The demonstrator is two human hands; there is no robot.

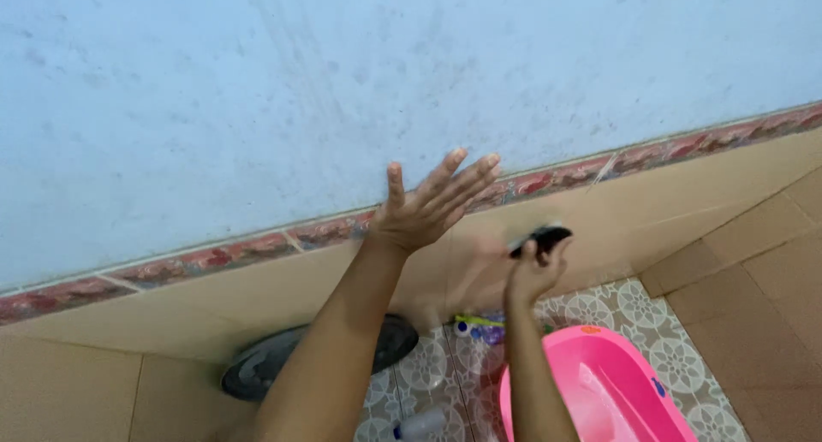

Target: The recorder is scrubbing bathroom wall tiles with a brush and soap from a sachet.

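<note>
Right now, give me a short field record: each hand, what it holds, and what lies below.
left hand: open, fingers spread, holding nothing, raised before the pale blue wall
right hand: shut on a small black object, kind unclear
below: bright pink plastic tub, dark round lid-like object, patterned floor tiles

Soft even daylight, slight motion blur.

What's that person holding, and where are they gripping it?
The right hand grips a small dark object by its lower end; it's too blurred to identify. The left hand is open, holding nothing.
</note>
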